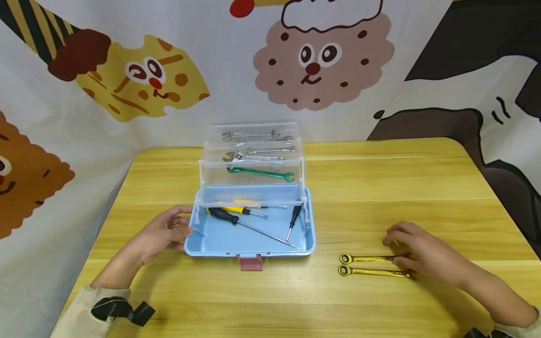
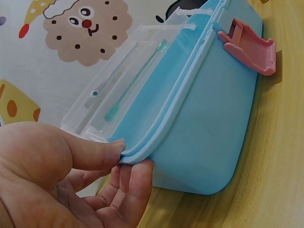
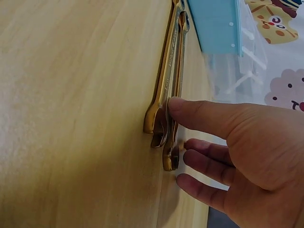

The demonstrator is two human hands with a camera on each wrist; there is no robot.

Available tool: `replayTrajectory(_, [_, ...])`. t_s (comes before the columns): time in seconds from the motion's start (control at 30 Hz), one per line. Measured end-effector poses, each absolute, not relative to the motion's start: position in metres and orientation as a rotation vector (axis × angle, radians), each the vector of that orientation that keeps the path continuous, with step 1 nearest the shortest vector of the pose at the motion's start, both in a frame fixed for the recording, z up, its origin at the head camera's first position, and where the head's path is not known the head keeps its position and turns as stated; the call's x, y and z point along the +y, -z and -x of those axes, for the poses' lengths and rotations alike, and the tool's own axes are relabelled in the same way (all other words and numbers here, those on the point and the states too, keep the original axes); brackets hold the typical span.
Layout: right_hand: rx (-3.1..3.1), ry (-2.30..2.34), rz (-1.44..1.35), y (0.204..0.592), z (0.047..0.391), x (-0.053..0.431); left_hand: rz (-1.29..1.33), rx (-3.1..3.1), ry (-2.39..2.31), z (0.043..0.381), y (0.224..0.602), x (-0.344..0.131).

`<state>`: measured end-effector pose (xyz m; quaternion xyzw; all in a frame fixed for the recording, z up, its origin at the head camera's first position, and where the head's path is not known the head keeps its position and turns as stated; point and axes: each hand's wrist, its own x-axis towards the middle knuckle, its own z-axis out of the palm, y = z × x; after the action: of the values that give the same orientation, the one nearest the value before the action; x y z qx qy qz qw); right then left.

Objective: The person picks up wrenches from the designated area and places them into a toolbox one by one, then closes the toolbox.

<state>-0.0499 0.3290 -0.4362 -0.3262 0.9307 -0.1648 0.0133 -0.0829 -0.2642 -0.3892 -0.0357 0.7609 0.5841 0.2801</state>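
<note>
On grained table, left hand pinches rounded toolbox; right hand, fingers loose, touches glossy gold wrench

Illegible lettering on gold wrench
</note>
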Motion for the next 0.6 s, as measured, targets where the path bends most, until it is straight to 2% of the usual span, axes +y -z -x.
replayTrajectory(0.3, [2.816, 0.593, 0.96, 0.4377, 0.0527, 0.3304, 0.089, 2.04, -1.567, 0.0839, 0.3895, -0.2642])
replayTrajectory(0.6, [2.672, 0.735, 1.132, 0.4424, 0.056, 0.3361, 0.101, 2.041, -1.567, 0.0835, 0.3908, -0.2645])
